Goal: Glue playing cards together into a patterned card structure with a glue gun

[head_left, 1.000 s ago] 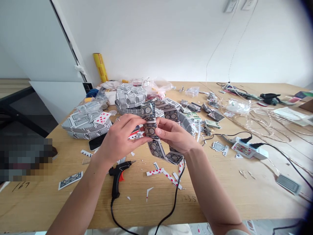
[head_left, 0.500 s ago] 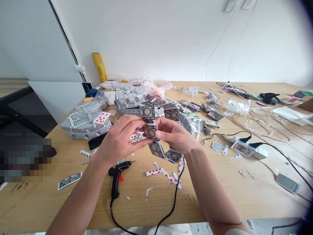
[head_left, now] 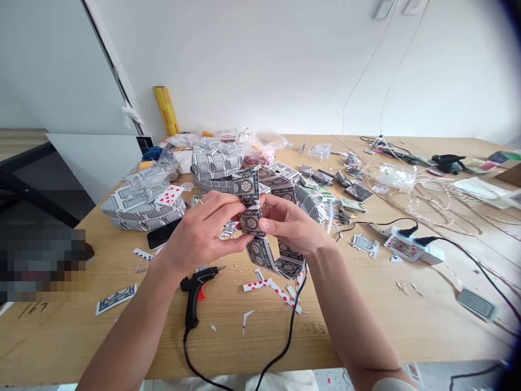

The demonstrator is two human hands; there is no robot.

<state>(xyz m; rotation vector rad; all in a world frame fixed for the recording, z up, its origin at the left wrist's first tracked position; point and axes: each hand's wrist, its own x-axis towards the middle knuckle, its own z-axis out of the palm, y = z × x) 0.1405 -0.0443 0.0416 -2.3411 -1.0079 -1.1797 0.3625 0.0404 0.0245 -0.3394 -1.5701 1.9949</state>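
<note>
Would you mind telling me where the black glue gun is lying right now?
The glue gun lies on the wooden table in the head view, just below the left hand, with red-and-white card scraps to its right.

The card strip [head_left: 260, 228] shows dark backs with grey borders and round tan medallions. The card rings [head_left: 142, 203] behind are grey and white with rectangle patterns; one card [head_left: 170, 194] on them is white with red hearts. The glue gun [head_left: 196, 290] is black with an orange trigger. The scraps [head_left: 277, 290] are white and red. The roll [head_left: 166, 110] is yellow, the table [head_left: 366, 320] light wood.
</note>
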